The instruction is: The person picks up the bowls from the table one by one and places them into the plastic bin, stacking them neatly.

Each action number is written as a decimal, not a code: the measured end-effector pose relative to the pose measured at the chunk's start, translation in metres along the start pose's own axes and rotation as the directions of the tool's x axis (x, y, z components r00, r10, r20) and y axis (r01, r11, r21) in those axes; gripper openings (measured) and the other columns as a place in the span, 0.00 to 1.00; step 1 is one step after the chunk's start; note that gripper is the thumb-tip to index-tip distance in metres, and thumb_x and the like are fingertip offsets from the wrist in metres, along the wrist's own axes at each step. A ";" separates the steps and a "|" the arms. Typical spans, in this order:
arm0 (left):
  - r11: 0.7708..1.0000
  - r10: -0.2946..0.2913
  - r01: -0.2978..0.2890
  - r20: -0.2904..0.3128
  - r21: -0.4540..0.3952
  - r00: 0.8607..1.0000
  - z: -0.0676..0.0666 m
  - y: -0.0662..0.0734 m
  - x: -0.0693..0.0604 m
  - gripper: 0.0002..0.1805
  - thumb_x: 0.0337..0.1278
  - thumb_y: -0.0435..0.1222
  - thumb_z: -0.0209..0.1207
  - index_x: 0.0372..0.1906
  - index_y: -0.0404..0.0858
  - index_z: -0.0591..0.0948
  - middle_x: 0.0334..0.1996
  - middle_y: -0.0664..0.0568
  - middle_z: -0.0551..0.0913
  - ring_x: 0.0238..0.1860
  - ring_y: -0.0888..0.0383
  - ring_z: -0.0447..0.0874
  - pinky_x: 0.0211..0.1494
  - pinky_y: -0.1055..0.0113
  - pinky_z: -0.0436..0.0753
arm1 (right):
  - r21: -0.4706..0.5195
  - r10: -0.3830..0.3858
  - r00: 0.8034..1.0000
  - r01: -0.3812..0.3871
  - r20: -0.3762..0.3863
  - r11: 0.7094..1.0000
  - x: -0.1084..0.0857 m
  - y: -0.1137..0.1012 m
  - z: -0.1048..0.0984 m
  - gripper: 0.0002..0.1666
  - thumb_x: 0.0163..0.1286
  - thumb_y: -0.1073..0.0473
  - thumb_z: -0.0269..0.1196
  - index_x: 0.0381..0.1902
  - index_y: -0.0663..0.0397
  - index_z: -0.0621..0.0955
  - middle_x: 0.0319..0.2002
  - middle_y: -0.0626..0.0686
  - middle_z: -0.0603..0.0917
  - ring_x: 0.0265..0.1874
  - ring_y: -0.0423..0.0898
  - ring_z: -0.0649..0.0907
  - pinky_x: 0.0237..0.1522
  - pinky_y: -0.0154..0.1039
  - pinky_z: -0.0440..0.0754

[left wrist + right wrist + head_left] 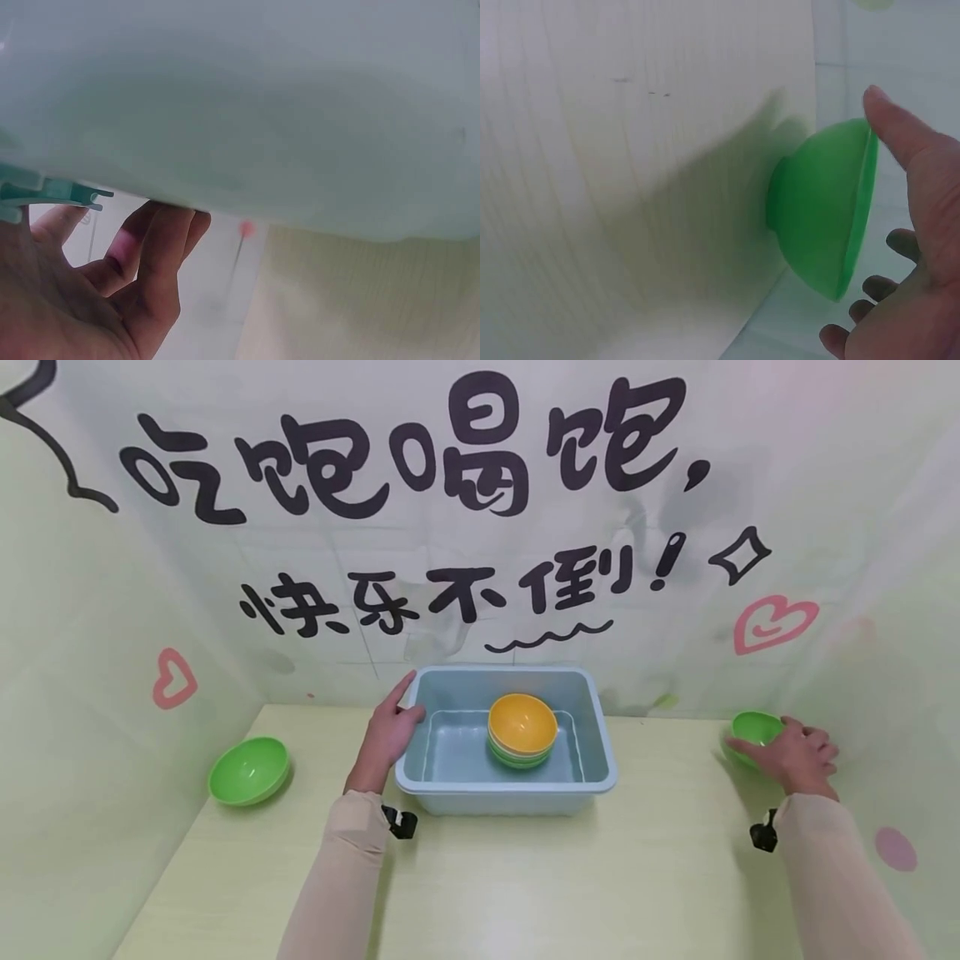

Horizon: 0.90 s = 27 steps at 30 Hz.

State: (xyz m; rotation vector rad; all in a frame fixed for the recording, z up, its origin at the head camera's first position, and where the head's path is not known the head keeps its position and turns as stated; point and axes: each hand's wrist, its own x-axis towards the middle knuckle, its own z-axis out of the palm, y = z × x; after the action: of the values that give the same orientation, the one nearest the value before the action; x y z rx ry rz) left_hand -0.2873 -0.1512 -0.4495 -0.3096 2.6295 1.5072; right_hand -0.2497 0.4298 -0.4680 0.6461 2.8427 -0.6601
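Note:
In the head view, a light blue tub (504,787) holds a stack of bowls with an orange bowl (522,724) on top. My left hand (385,735) grips the tub's left rim; the left wrist view shows its bent fingers (159,259) against the edge of the tub (262,142). At the far right, my right hand (798,758) spreads over a green bowl (756,727). The right wrist view has the thumb at the rim of this upright bowl (821,202), the other fingers (881,289) loosely bent near the rim's opposite side.
Another green bowl (250,770) sits at the left of the pale table (495,885). A printed white sheet (420,543) stands behind the table, and more sheeting encloses both sides. The tub's back rim is close to the rear sheet.

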 end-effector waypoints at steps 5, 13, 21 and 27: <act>1.000 -0.001 0.001 -0.003 -0.007 1.000 -0.002 0.003 0.002 0.38 0.66 0.45 0.50 0.80 0.68 0.57 0.52 0.40 0.79 0.48 0.48 0.76 0.46 0.59 0.76 | -0.006 0.042 0.998 -0.042 0.049 0.999 0.002 0.003 0.001 0.78 0.61 0.23 0.60 0.75 0.80 0.37 0.61 0.91 0.46 0.55 0.80 0.54 0.47 0.74 0.68; 1.000 0.013 -0.013 -0.012 -0.010 1.000 -0.006 0.006 0.001 0.38 0.65 0.45 0.50 0.80 0.68 0.56 0.51 0.40 0.78 0.47 0.48 0.76 0.45 0.59 0.77 | -0.009 0.041 0.996 -0.040 0.084 0.999 0.004 -0.003 -0.002 0.76 0.62 0.27 0.62 0.73 0.82 0.38 0.59 0.89 0.46 0.54 0.79 0.54 0.44 0.73 0.70; 1.000 -0.006 0.006 -0.002 -0.005 1.000 -0.002 -0.001 -0.002 0.38 0.66 0.45 0.50 0.80 0.67 0.56 0.50 0.41 0.79 0.45 0.49 0.76 0.42 0.62 0.77 | -0.026 0.030 0.991 -0.027 0.127 0.999 -0.001 -0.004 0.005 0.79 0.58 0.23 0.64 0.74 0.78 0.39 0.62 0.88 0.44 0.53 0.79 0.54 0.40 0.72 0.71; 1.000 0.008 -0.008 -0.008 -0.005 1.000 -0.001 -0.001 -0.002 0.39 0.64 0.45 0.50 0.80 0.67 0.57 0.49 0.41 0.79 0.44 0.49 0.76 0.42 0.61 0.77 | -0.031 0.044 0.986 -0.040 0.160 0.999 0.000 -0.008 0.008 0.78 0.63 0.17 0.50 0.76 0.75 0.30 0.67 0.89 0.34 0.60 0.86 0.49 0.47 0.80 0.67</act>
State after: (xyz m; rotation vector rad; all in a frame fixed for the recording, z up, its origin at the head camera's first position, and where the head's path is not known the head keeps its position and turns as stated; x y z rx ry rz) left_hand -0.2855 -0.1520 -0.4492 -0.3066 2.6366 1.5180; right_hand -0.2529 0.4195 -0.4722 0.6169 2.6778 -0.6345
